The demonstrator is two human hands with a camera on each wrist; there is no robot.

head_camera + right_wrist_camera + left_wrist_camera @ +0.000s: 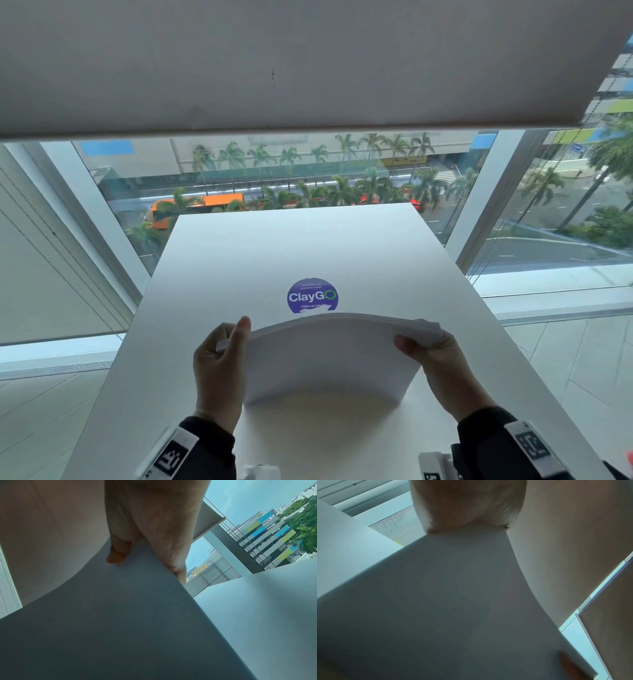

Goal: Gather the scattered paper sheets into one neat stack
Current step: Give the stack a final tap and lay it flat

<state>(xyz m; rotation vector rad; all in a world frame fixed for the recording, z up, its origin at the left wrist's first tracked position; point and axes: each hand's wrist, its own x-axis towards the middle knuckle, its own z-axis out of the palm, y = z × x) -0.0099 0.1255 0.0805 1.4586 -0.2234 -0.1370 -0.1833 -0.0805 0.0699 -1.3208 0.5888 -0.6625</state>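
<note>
A stack of white paper sheets (329, 356) stands on its lower edge on the white table (308, 246), bowed upward in an arch. My left hand (222, 363) grips the stack's left end, thumb on the near face. My right hand (435, 356) grips its right end, where the sheet edges fan slightly. In the left wrist view the paper (445, 608) fills the frame under my left hand (467, 507). In the right wrist view my right hand (150, 524) pinches the paper (111, 615), thumb tip on its near face.
A round purple ClayGO sticker (312, 295) lies on the table just beyond the stack. The table runs up to a large window (274, 178) with a lowered roller blind (308, 61) above. Floor lies left and right of the narrow table.
</note>
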